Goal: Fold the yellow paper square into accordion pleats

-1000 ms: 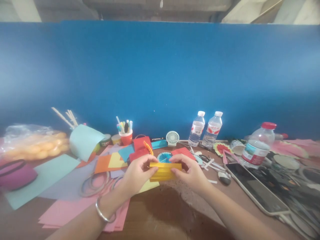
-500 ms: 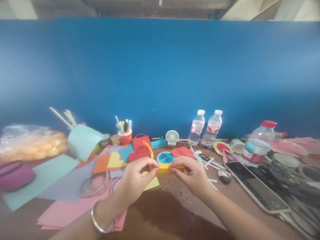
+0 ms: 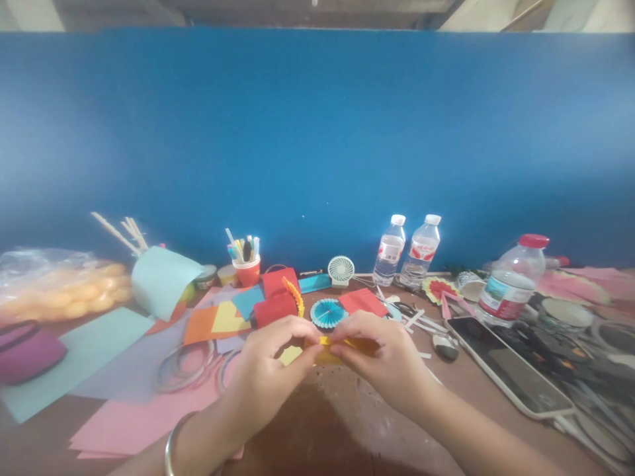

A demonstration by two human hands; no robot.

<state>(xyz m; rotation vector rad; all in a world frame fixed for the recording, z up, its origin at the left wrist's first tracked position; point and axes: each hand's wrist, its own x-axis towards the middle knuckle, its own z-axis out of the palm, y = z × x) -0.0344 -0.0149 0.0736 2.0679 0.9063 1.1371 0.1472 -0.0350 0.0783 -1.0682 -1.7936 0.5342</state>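
Note:
Both hands meet at the middle, pinching one yellow paper strip [image 3: 325, 356] between thumbs and fingers. My left hand [image 3: 278, 354] grips its left part, and my right hand [image 3: 380, 350] holds it just to the right. The fingertips are close together and cover much of the paper. Just beyond them lies a round pleated blue paper rosette [image 3: 328, 313]. A red paper [image 3: 363, 303] is behind my right hand. An orange pleated strip [image 3: 294, 295] leans by a red roll [image 3: 274, 309] behind my left hand.
Coloured sheets [image 3: 131, 420] spread over the left side. A pen cup [image 3: 247, 270], a small fan [image 3: 341, 270] and two bottles [image 3: 389, 254] stand along the back. At right are a phone [image 3: 508, 367], a large red-capped bottle [image 3: 513, 281] and scissors [image 3: 421, 316].
My hands have drawn closer together on the yellow paper and sit slightly lower. More of the blue rosette shows. The view has shifted a little.

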